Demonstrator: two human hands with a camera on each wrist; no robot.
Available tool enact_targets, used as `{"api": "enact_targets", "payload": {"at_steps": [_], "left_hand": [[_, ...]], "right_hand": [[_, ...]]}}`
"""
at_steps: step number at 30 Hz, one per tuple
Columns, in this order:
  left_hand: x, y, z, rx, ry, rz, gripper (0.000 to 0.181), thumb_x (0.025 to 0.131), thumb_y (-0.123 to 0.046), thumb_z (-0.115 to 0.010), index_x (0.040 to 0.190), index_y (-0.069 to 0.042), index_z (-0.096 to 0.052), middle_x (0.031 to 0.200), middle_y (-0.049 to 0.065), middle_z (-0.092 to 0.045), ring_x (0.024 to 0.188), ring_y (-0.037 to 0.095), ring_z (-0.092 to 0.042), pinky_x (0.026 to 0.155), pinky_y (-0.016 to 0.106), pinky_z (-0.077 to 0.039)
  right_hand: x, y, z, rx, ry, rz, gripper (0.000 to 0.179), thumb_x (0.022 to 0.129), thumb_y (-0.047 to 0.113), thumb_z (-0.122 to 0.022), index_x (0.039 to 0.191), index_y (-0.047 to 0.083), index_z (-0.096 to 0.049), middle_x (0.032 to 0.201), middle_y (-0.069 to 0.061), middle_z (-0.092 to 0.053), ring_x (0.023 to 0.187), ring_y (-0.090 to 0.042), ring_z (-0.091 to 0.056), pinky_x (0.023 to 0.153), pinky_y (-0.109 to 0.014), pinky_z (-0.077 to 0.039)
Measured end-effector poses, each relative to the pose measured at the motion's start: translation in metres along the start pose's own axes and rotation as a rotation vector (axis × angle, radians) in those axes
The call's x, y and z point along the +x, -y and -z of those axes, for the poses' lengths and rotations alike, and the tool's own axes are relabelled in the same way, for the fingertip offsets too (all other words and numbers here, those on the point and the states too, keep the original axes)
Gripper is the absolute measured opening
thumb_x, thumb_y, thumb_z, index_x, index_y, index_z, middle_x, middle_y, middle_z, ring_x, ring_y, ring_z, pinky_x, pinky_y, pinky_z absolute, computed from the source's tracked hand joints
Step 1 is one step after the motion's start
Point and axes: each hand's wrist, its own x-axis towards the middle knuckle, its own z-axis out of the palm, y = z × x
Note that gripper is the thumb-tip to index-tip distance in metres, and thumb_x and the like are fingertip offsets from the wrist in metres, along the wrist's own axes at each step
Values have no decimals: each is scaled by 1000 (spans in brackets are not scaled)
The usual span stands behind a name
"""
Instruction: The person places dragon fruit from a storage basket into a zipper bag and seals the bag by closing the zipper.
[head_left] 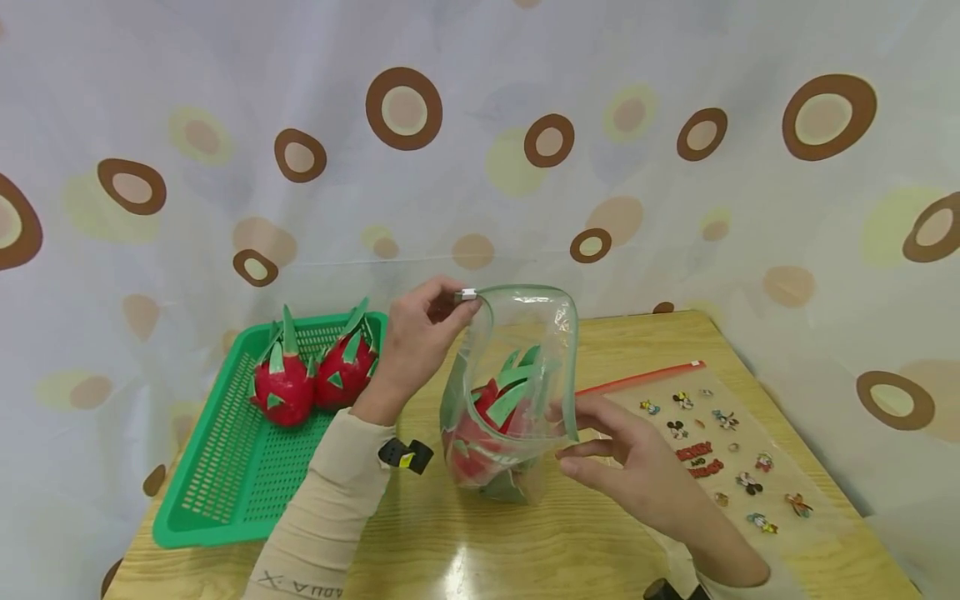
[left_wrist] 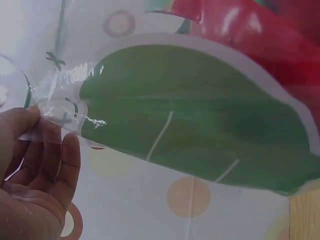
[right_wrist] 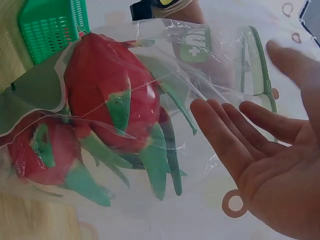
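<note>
A clear zip bag with a green rim [head_left: 574, 358] stands on the table, its mouth spread wide. My left hand [head_left: 416, 342] pinches the upper left corner of that mouth, close to a white slider [head_left: 468, 294]. Red dragon fruits with green scales lie inside; the right wrist view shows one large dragon fruit [right_wrist: 112, 85] and another dragon fruit [right_wrist: 47, 155] through the plastic. A green printed patch [left_wrist: 200, 110] covers part of the bag's side. My right hand [head_left: 637, 467] is at the lower right of the rim, fingers extended and thumb apart, some fingertips behind the plastic.
On the left a green plastic basket [head_left: 258, 492] holds two more dragon fruits [head_left: 285, 392]. A second zip bag with cartoon prints [head_left: 738, 450] and a red zip lies flat on the right of the wooden table [head_left: 465, 550]. A patterned curtain [head_left: 480, 200] hangs behind.
</note>
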Motion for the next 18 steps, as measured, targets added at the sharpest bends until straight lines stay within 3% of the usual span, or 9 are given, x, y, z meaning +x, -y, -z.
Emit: {"api": "enact_targets", "payload": {"at_steps": [4, 9, 15, 18], "left_hand": [[-2, -1, 0, -1, -20, 0, 14, 92, -18, -72, 99, -7, -71, 87, 6, -72, 74, 13, -64, 69, 21, -53], [-4, -2, 1, -19, -38, -1, 14, 92, -19, -72, 99, -6, -70, 86, 8, -71, 75, 14, -64, 70, 20, -53], [-5, -4, 7, -28, -55, 39, 13, 92, -17, -71, 100, -8, -70, 92, 8, -73, 80, 15, -68, 72, 21, -55], [-5, -5, 10, -18, -64, 42, 12, 91, -15, -72, 99, -7, -70, 92, 7, -72, 81, 15, -68, 72, 22, -56]], "right_hand": [[1, 0, -5, -119, -81, 15, 31, 93, 2, -66, 121, 14, -64, 117, -4, -66, 107, -10, -65, 79, -31, -60], [0, -1, -4, -230, -160, 78, 23, 93, 1, -64, 112, 14, -69, 104, 0, -70, 90, -9, -70, 74, -28, -60], [2, 4, 8, -283, -267, 137, 19, 93, -8, -60, 105, 5, -68, 94, -3, -70, 83, -9, -71, 77, -22, -58], [6, 5, 19, -330, -318, 169, 17, 94, -8, -58, 102, 5, -67, 91, -2, -69, 82, -6, -68, 71, -16, -55]]}}
